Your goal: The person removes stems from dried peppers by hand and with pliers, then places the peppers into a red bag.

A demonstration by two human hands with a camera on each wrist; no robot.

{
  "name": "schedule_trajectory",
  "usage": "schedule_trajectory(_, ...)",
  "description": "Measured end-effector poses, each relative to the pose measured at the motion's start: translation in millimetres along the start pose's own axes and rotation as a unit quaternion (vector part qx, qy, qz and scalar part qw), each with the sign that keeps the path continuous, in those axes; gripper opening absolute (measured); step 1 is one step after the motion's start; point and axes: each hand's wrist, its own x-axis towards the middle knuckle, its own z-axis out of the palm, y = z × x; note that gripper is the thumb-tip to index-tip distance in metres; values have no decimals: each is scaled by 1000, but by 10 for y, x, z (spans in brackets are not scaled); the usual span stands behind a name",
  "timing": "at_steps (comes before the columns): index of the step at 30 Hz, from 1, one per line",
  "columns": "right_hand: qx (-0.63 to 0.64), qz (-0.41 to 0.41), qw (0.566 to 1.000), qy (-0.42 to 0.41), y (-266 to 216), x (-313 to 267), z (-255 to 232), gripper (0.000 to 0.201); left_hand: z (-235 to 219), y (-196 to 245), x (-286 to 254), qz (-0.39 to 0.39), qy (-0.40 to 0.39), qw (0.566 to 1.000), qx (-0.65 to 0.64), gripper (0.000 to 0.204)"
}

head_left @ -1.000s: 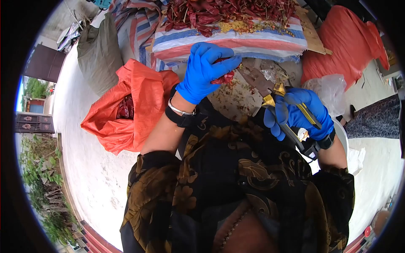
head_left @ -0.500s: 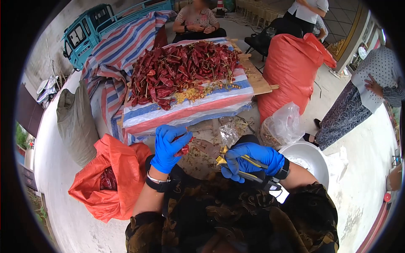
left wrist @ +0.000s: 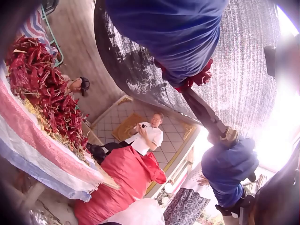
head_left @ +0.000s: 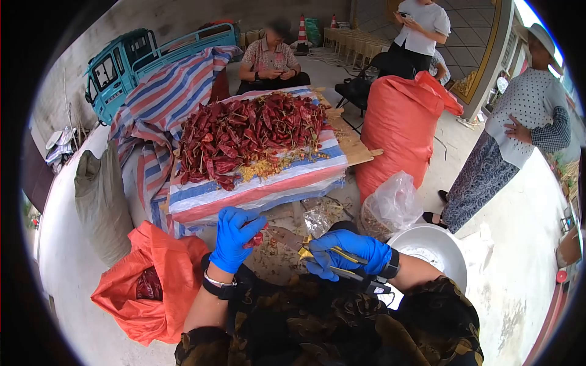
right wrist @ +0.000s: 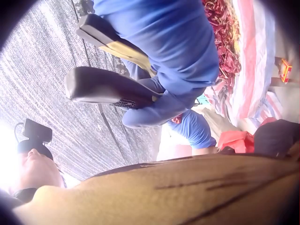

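In the head view my blue-gloved left hand (head_left: 232,241) grips a small bunch of dried red chilies (head_left: 257,238), partly hidden by the fingers. My right hand (head_left: 353,251), also blue-gloved, holds a pair of shears (head_left: 285,238) by the yellow and black handles. The dark blades point left, their tips right at the chilies. In the left wrist view, the shears (left wrist: 206,112) reach up to the red pods (left wrist: 201,77) under the left hand. The right wrist view shows the right fingers wrapped around the handles (right wrist: 101,84).
A heap of dried chilies (head_left: 244,134) covers the striped sheet (head_left: 262,195) on a low table ahead. An orange sack (head_left: 177,262) with chilies stands at left, a full red sack (head_left: 397,134) at right. A metal basin (head_left: 455,256) sits near the right arm. Other people are around.
The head view has tilted up, showing more of the table and people. Both hands now appear lower and further left in it, still holding the chilies and shears, blades close to the pods.
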Motion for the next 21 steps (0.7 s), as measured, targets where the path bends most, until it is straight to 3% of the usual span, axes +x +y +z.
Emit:
schedule_trajectory(8, 7, -1, 997, 83, -18, -141, 157, 35, 58, -75, -102, -51, -15, 998, -42, 38)
schedule_trajectory(10, -34, -38, 997, 59, -51, -285, 148, 37, 162, -371, -299, -206, 102, 954, -191, 39)
schedule_trajectory(11, -29, -33, 998, 55, -92, -334, 164, 37, 206, -489, -343, -200, 145, 933, -261, 38)
schedule_trajectory(13, -222, -98, 966, 94, -176, -369, 220, 36, 236, -535, -396, -284, 140, 901, -298, 23)
schedule_trajectory(14, -267, -82, 953, 120, -214, -361, 230, 33, 239, -477, -379, -352, 128, 877, -299, 20)
schedule_trajectory(17, -338, -67, 926, 153, -248, -247, 239, 27, 158, -227, -198, -382, 105, 820, -413, 20)
schedule_trajectory(19, -414, -121, 893, 131, -207, -186, 145, 26, 162, -136, -159, -361, 100, 811, -449, 21)
schedule_trajectory(20, -389, -114, 904, 135, -192, -168, 169, 27, 170, -138, -181, -379, 95, 807, -442, 21)
schedule_trajectory(21, -420, -141, 889, 113, -168, -141, 128, 27, 188, -149, -194, -369, 73, 816, -440, 20)
